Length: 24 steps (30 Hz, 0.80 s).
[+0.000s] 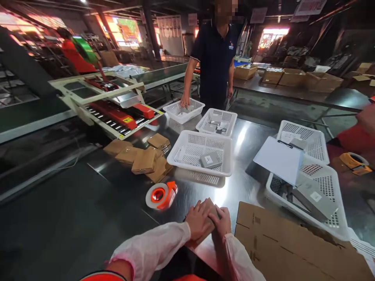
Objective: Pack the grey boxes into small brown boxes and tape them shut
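A small brown cardboard box [208, 218] lies on the metal table right in front of me. My left hand [198, 219] rests over its left side and top, fingers reaching across the cardboard. On the right edge, my right hand [222, 221] grips the same box, thumb on top. Both forearms wear white sleeve covers. An orange tape dispenser [161, 195] with a wide roll sits left of my hands. Flattened cardboard sheets [293, 242] lie to the right. Beyond the box, a white perforated basket [200, 171] contains a grey labelled box [211, 159].
Several packed brown boxes [143, 160] are heaped at left, near a red-and-cream carton-sealing machine [117, 105]. A clipboard [278, 159] lies over white baskets [307, 218] at right. Across the table, a person [213, 62] reaches into another white basket [184, 117].
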### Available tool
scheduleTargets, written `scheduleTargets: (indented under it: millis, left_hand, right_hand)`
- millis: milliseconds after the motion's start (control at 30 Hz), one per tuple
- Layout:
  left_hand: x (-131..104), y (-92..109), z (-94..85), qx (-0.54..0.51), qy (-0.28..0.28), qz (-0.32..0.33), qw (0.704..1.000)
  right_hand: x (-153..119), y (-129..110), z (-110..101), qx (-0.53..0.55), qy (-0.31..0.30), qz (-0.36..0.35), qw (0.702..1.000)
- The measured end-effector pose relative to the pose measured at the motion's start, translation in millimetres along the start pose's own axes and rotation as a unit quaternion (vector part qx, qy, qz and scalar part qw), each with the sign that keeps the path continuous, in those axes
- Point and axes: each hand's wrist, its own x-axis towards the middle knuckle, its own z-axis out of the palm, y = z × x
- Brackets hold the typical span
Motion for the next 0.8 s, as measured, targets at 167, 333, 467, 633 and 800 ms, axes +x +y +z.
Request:
scheduleTargets:
  millis: [167, 333, 467, 633, 800]
  left_hand:
    - [1, -5, -5.1, -0.041, 0.020, 0.015, 0.999]
    - [-21, -66, -29.7, -0.059, 0.162, -0.271, 0.947]
    - [-52, -118, -48.6, -0.039, 0.132, -0.346, 0.928]
    - [-92, -121, -74.8, -0.060, 0.068, -0.222, 0.971]
    - [-129, -78, -116.1, -0.182, -0.015, -0.172, 0.968]
  right_hand:
    - [13, -7, 3, -0.015, -0.013, 0.067, 0.998]
    - [16, -14, 4, -0.040, 0.001, 0.075, 0.996]
    - [9, -22, 14, -0.050, 0.005, 0.045, 0.998]
    - [0, -23, 35, -0.054, 0.002, 0.033, 0.998]
    - [-4, -19, 49, -0.057, 0.005, 0.029, 0.998]
